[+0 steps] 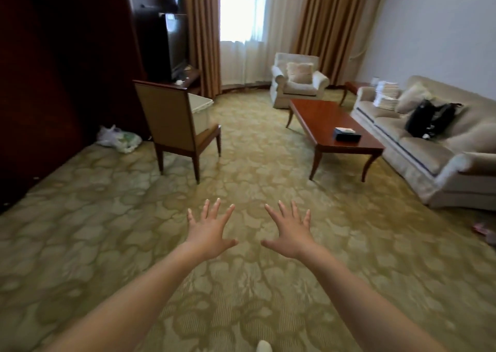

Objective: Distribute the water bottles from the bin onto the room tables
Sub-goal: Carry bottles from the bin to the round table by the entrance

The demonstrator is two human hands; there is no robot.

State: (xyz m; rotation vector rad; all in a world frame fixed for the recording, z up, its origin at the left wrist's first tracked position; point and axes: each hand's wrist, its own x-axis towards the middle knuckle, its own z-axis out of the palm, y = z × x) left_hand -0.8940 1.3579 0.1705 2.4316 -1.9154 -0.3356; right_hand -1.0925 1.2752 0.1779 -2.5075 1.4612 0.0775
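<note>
Hands are hovering over the patterned carpet (pixel 107 244) in the near field. The left hand (pixel 210 235) and the right hand (pixel 288 235) are both showing straight, widely spread fingers, and neither is holding anything.

Farther out on the left, a wooden chair (pixel 174 121) is standing with its back to the camera. A pale plastic bin (pixel 200 110) is sitting just behind it, partly hidden. No water bottles are showing anywhere, and whether the bin is holding them cannot be told.

On the right, a coffee table (pixel 330 121) is carrying a tissue box (pixel 347 134) and standing just beside a sofa (pixel 418 153). Beyond it, a side table (pixel 353 86) is showing one corner between the sofa and an armchair (pixel 295 83).

Judged from this layout, no bottle is yet reaching any table. Likely faults:
- The chair is crowding the bin, so an arm reaching round it risks catching the chair frame.
- Several bottles carried at once risk slipping from bare hands.
- A bottle set near a table edge risks rolling off.
</note>
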